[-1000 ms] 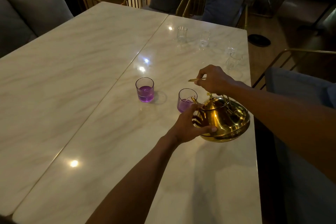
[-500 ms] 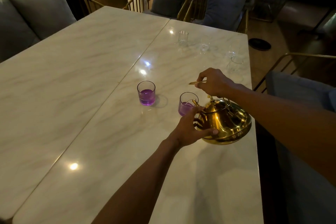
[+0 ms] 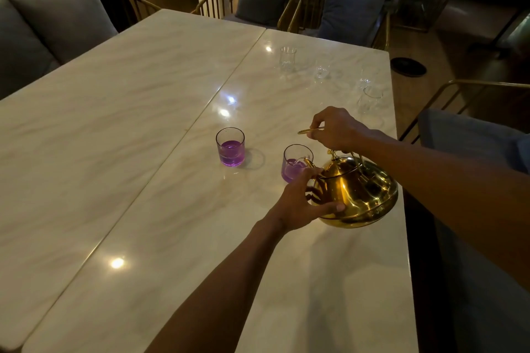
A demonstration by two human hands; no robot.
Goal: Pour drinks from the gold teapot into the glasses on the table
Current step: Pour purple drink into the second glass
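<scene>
No brand, label or writing can be read anywhere. Right of centre, the gold teapot (image 3: 358,192) is tilted, its spout over the rim of a glass (image 3: 296,163) holding purple liquid. The right hand (image 3: 335,129) curls its fingers round the teapot's thin handle above the pot. The left hand (image 3: 301,198) cups the pot's near side, thumb and fingers spread on the metal. A second glass of purple drink (image 3: 230,147) stands to the left. Four clear empty glasses (image 3: 287,59) sit toward the upper right on the glossy marble table (image 3: 143,123). Grey-cushioned gold-framed chairs (image 3: 350,13) line the top of the frame in a dim room.
</scene>
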